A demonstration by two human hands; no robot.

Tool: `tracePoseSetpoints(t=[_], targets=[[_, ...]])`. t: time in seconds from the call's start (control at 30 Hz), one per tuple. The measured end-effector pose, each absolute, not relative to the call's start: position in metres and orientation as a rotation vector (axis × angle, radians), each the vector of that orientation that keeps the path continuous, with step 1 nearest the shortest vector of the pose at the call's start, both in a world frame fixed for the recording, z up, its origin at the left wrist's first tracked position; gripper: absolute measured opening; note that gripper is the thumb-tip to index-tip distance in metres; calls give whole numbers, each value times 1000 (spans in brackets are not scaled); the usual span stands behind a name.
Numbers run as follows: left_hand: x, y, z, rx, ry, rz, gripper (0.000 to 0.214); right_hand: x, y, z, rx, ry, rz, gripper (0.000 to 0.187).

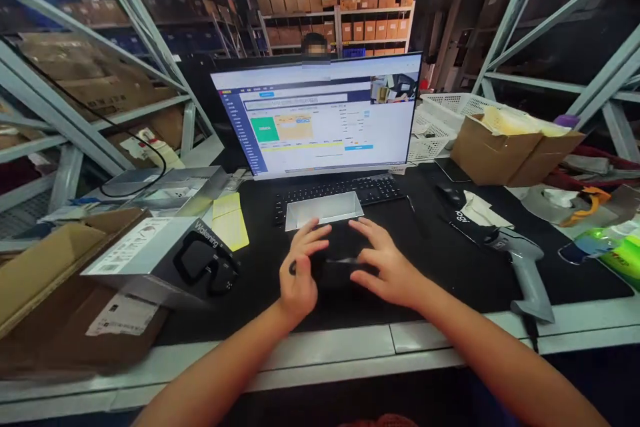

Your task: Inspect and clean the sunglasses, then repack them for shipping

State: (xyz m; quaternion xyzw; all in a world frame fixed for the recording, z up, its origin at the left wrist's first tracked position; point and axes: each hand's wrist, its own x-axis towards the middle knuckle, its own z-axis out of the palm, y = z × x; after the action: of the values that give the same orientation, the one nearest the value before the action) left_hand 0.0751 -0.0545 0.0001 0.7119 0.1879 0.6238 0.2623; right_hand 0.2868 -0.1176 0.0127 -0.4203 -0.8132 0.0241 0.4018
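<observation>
Above the black desk mat (260, 307), my left hand (303, 273) and my right hand (387, 260) face each other. Between them lies a thin dark object with a glossy edge (341, 261), hard to make out against the mat. A small dark curved end shows by my left thumb. My left thumb and fingers close round its left end, while the right fingertips pinch its other end, index finger stretched forward. Just beyond the fingertips, a flat silvery-white box (325, 209) rests on the keyboard (375, 190).
A monitor (320, 127) stands behind the keyboard. To the left are a box printed with dark glasses (170, 260), an open carton (60, 327) and yellow paper (229, 220). On the right sit a barcode scanner (525, 267), a mouse (449, 196), a cardboard box (510, 150) and white baskets (455, 110).
</observation>
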Motion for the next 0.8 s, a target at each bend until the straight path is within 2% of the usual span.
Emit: tracePoseSetpoints(t=[0.23, 0.33, 0.47, 0.63, 0.7, 0.8], targets=[[50, -18, 1, 2107, 802, 1786, 40, 301, -119, 22, -1060, -1912, -13, 28], [51, -23, 4, 2043, 660, 1620, 39, 303, -119, 23, -1055, -1928, 93, 29], [51, -46, 20, 2000, 567, 1332, 26, 300, -122, 22, -1087, -1952, 135, 27], [41, -62, 47, 2081, 754, 969, 29, 288, -131, 23, -1040, -2056, 196, 27], [39, -58, 49, 1994, 862, 926, 33, 282, -135, 22, -1038, -2181, 214, 25], [37, -44, 42, 1817, 964, 914, 34, 275, -138, 18, -1057, -2354, 252, 35]])
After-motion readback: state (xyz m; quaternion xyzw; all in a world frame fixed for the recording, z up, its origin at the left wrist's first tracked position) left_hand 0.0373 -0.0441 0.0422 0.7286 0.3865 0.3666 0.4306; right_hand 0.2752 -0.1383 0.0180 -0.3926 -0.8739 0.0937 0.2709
